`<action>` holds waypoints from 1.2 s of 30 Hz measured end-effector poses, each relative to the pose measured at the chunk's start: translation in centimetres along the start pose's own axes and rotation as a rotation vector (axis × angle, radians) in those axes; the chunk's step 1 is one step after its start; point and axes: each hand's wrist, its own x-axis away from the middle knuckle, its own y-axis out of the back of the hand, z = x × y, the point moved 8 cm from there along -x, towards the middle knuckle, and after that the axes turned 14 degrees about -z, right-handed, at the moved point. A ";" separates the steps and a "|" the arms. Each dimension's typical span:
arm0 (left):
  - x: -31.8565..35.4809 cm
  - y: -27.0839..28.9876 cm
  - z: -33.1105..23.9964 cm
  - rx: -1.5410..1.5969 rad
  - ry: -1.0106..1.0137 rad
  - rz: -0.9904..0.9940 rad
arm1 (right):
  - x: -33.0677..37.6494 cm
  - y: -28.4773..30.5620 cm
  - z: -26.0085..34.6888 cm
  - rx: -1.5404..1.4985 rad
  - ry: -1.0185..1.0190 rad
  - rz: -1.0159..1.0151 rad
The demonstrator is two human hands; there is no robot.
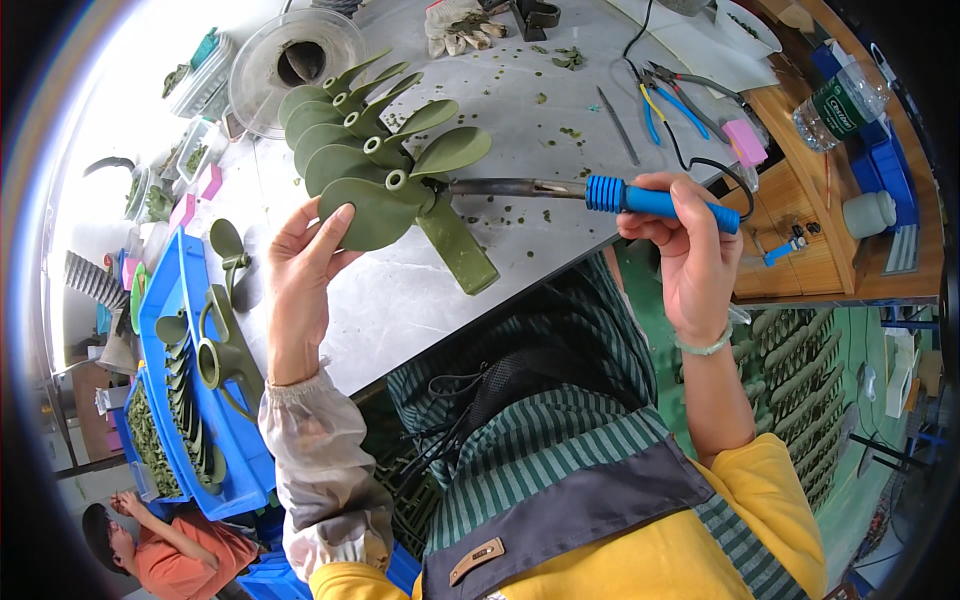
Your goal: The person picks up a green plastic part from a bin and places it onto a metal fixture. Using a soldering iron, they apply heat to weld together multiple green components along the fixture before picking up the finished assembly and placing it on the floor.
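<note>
A row of several olive-green propellers (365,212) joined to a flat green bar (458,250) is held above the grey table. My left hand (308,262) pinches the nearest propeller's broad blade between thumb and fingers. My right hand (682,235) grips the blue handle of a soldering iron (660,203) with a long metal shaft. Its tip reaches the joint beside the nearest propeller's hub; the contact point itself is partly hidden by the blades. Loose green propellers (226,245) and a green ring-shaped part (210,362) lie left of my left hand.
Pliers (668,112) and a thin metal rod (618,125) lie on the crumb-strewn table (400,335). Gloves (455,25) and a clear round hood (345,45) are at the back. Blue crates (245,460) stand left, near a seated person (185,550). The iron's black cord (685,165) runs right.
</note>
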 end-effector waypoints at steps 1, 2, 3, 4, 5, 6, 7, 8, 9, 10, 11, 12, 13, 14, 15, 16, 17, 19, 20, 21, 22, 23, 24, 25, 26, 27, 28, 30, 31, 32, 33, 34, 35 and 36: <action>0.0 0.0 0.0 0.000 0.000 0.000 | 0.1 -0.1 0.0 -0.010 -0.006 0.010; -0.1 0.1 0.1 -0.003 0.000 -0.005 | 0.2 -0.1 0.0 -0.019 -0.012 0.020; -0.1 0.2 0.2 -0.006 0.000 -0.010 | 0.3 -0.1 0.1 -0.019 -0.013 0.020; -0.2 0.2 0.1 -0.006 0.000 -0.010 | 0.3 -0.2 0.1 -0.018 -0.020 0.023; -0.2 0.2 0.1 -0.008 -0.001 -0.011 | 0.4 -0.2 0.1 -0.016 -0.027 0.025; -0.2 0.3 0.0 -0.011 -0.001 -0.013 | 0.5 -0.2 0.1 -0.016 -0.027 0.025; -0.2 0.2 0.0 -0.011 -0.001 -0.012 | 0.5 -0.2 0.1 -0.029 -0.033 0.026; -0.2 0.2 0.0 -0.014 -0.002 -0.015 | 0.5 -0.2 0.1 -0.042 -0.039 0.028; -0.2 0.1 0.0 -0.018 -0.003 -0.018 | 0.6 -0.1 0.1 -0.042 -0.039 0.027; -0.2 0.2 0.1 -0.018 -0.003 -0.018 | 0.6 -0.1 0.0 -0.039 -0.052 0.025; -0.3 0.2 0.1 -0.014 -0.004 -0.016 | 0.7 -0.1 -0.1 -0.036 -0.065 0.023; -0.4 0.2 0.2 -0.009 -0.005 -0.013 | 0.7 -0.1 -0.1 -0.036 -0.065 0.023; -0.4 0.2 0.2 -0.009 -0.004 -0.013 | 0.8 -0.1 0.0 -0.036 -0.065 0.028; -0.4 0.2 0.2 -0.004 -0.004 -0.014 | 0.9 -0.2 0.0 -0.035 -0.064 0.032; -0.4 0.3 0.2 0.001 -0.005 -0.014 | 0.9 -0.2 0.0 -0.035 -0.064 0.032; -0.3 0.3 0.1 0.001 -0.004 -0.014 | 0.9 -0.1 0.0 -0.033 -0.059 0.032; -0.3 0.2 0.1 0.000 -0.005 -0.015 | 0.9 -0.1 0.0 -0.031 -0.054 0.033; -0.3 0.3 0.1 -0.001 -0.007 -0.015 | 0.8 -0.1 -0.1 -0.033 -0.053 0.021; -0.3 0.4 0.2 -0.004 -0.003 -0.016 | 0.7 0.0 -0.2 -0.034 -0.052 0.009; -0.3 0.4 0.3 -0.006 0.001 -0.017 | 0.6 0.0 -0.3 -0.035 -0.052 0.009; -0.3 0.4 0.2 -0.005 0.001 -0.016 | 0.5 0.0 -0.2 -0.030 -0.038 0.003; -0.3 0.3 0.2 -0.010 0.002 -0.014 | 0.4 0.1 -0.2 -0.026 -0.024 -0.002; -0.3 0.3 0.2 -0.015 0.003 -0.012 | 0.2 0.1 -0.2 -0.026 -0.024 -0.003; -0.3 0.3 0.2 -0.015 0.003 -0.012 | 0.1 0.0 -0.1 -0.021 -0.020 0.002; -0.2 0.2 0.2 -0.010 -0.001 -0.005 | 0.1 -0.1 -0.1 -0.017 -0.016 0.008; -0.2 0.1 0.2 -0.005 -0.004 0.001 | 0.0 -0.1 -0.1 -0.017 -0.016 0.008; -0.2 0.2 0.1 -0.005 -0.005 0.000 | 0.0 -0.2 -0.1 -0.018 -0.012 0.006; -0.1 0.2 0.1 -0.014 -0.005 -0.004 | 0.0 -0.3 -0.1 -0.020 -0.007 0.004; -0.2 0.2 0.1 -0.014 -0.004 -0.004 | 0.1 -0.3 0.0 -0.019 -0.003 0.001; -0.2 0.2 0.1 -0.015 -0.004 -0.003 | 0.1 -0.2 0.0 -0.018 0.000 -0.003; -0.2 0.2 0.1 -0.015 -0.004 -0.003 | 0.2 -0.2 0.1 -0.018 0.000 -0.003; -0.2 0.1 0.1 -0.016 -0.004 -0.003 | 0.2 -0.2 0.1 -0.019 -0.006 0.005; -0.2 0.2 0.1 -0.016 -0.005 -0.007 | 0.3 -0.2 0.1 -0.020 -0.013 0.013; -0.2 0.2 0.1 -0.016 -0.006 -0.012 | 0.3 -0.2 0.1 -0.020 -0.013 0.012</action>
